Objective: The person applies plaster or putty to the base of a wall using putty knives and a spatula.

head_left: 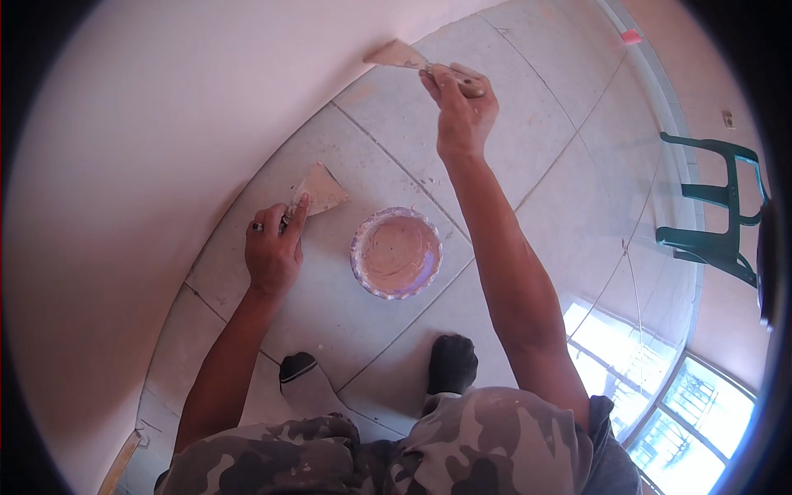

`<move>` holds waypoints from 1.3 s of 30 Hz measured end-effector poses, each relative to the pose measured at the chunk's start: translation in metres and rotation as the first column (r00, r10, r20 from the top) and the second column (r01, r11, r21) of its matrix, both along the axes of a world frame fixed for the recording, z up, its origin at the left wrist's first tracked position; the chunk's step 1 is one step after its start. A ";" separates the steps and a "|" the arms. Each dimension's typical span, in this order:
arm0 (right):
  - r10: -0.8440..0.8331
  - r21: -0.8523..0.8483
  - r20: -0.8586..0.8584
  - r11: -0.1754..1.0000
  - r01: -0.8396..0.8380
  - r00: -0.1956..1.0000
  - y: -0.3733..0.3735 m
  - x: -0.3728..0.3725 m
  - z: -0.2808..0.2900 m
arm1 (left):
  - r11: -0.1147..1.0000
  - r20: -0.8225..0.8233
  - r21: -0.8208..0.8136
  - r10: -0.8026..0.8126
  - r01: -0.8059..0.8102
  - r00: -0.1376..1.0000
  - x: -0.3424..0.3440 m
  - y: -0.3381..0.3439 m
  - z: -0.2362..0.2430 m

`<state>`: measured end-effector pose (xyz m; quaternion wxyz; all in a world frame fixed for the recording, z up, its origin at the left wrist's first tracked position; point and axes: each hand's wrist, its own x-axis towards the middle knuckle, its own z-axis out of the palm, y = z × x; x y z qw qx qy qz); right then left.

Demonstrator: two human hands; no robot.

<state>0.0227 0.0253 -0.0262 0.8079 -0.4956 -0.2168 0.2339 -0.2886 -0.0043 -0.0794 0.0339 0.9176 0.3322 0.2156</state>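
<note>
My left hand (pixel 276 252) is closed round the handle of a putty knife (pixel 320 190), its forefinger laid along the blade, which carries pinkish filler. Farther out, my right hand (pixel 464 107) grips a second putty knife (pixel 400 55) by its handle. That blade points left, at the foot of the pale wall (pixel 206 91); whether it touches the wall I cannot tell. On the floor between my forearms stands a round tub (pixel 356 260) with a smeared, purplish-white rim. Pinkish filler (pixel 396 247) lies inside it, spread over the bottom and sides.
Large pale tiles (pixel 371 330) cover the floor, with small crumbs near the tub. My feet in dark-toed socks (pixel 452 363) are just below it. A green plastic chair (pixel 718 198) stands at the right. A pink scrap (pixel 631 37) lies at the far right wall.
</note>
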 end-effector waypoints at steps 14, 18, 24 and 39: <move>-0.014 -0.269 0.197 0.961 0.068 0.980 -0.003 0.007 -0.025 | 1.000 -0.012 0.014 0.002 -0.001 1.000 0.002 0.000 -0.001; -0.040 -0.078 0.026 0.996 0.042 0.999 -0.006 -0.002 -0.010 | 1.000 -0.007 0.005 0.007 -0.007 1.000 0.000 0.000 -0.001; -0.072 -0.187 0.150 0.977 0.100 0.986 -0.009 0.005 -0.019 | 1.000 0.003 0.005 0.001 -0.001 1.000 0.000 0.001 -0.003; -0.115 -0.140 -0.027 0.984 0.110 0.993 -0.035 0.019 -0.002 | 1.000 -0.012 -0.011 0.004 -0.005 1.000 0.000 -0.002 0.001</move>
